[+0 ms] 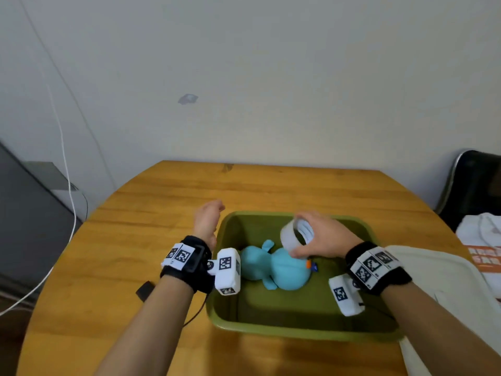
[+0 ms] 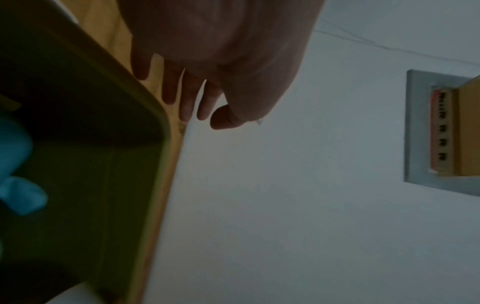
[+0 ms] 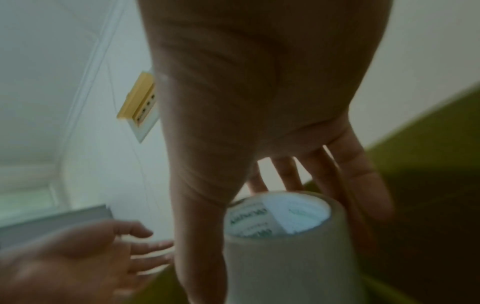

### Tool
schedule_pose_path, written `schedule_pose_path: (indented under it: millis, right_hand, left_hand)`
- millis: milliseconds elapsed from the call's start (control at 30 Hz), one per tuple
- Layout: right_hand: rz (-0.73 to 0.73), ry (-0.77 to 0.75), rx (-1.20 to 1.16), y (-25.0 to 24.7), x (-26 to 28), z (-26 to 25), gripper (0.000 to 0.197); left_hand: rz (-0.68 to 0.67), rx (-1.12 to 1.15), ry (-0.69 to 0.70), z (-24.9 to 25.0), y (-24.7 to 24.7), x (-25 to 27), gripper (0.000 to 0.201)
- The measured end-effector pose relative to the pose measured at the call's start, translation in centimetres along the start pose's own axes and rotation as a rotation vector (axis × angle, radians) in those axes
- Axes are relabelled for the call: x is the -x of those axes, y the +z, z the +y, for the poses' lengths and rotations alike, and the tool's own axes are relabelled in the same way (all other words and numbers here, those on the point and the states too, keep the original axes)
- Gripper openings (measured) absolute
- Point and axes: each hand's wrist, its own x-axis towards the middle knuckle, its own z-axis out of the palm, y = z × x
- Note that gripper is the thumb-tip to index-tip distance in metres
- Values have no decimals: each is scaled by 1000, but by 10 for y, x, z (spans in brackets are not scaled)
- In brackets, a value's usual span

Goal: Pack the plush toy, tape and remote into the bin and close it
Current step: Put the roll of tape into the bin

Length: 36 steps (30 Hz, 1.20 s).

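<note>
An olive green bin (image 1: pixel 295 331) stands open on the wooden table. Inside it lies a light blue plush toy (image 1: pixel 282 267), seen also as the blue plush (image 2: pixel 18 185) in the left wrist view. My right hand (image 1: pixel 320 237) grips a whitish tape roll (image 1: pixel 294 236) between thumb and fingers, held over the bin just above the plush; the tape roll (image 3: pixel 288 246) fills the lower right wrist view. My left hand (image 1: pixel 207 222) hovers empty with relaxed fingers (image 2: pixel 182 92) beside the bin's left far corner. The remote is not in view.
A cream-coloured lid (image 1: pixel 444 294) lies at the bin's right. A small black object (image 1: pixel 145 290) with a cable rests on the table (image 1: pixel 135 240) under my left forearm. Folded white cloth (image 1: pixel 482 240) and a dark chair (image 1: pixel 474 180) are at the right; a white cable (image 1: pixel 65 164) hangs left.
</note>
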Motion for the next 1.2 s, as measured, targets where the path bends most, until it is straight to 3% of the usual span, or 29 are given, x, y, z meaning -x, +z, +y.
schedule_pose_path:
  millis: [133,333,567,967,1066,1133,1200]
  right_hand:
    - [-222,132,349,16,-3,31,98]
    - [-307,251,567,50,-12,61,93]
    - [-279,323,595,88,-27,66,76]
    - [-299,349,597,101,-31,57,84]
    - [-310,317,666,88,-33,47,61]
    - [-311,292,678,70,-34,38,44]
    - [-285,296,606,48,-36,28,41]
  left_hand:
    - [-13,-86,-130,-16,22,-19,41]
    - [27,-170,-8,-26,31,-24,43]
    - [71,-162,33,-36,26,-29,47]
    - [48,-108,18,-42,20,-35,48]
    - [11,-67,2,-36,17,-35,44]
    - [-89,2,-88,-31,11,-34,39]
    - [-202,109,-157,-29,-5,-33,35]
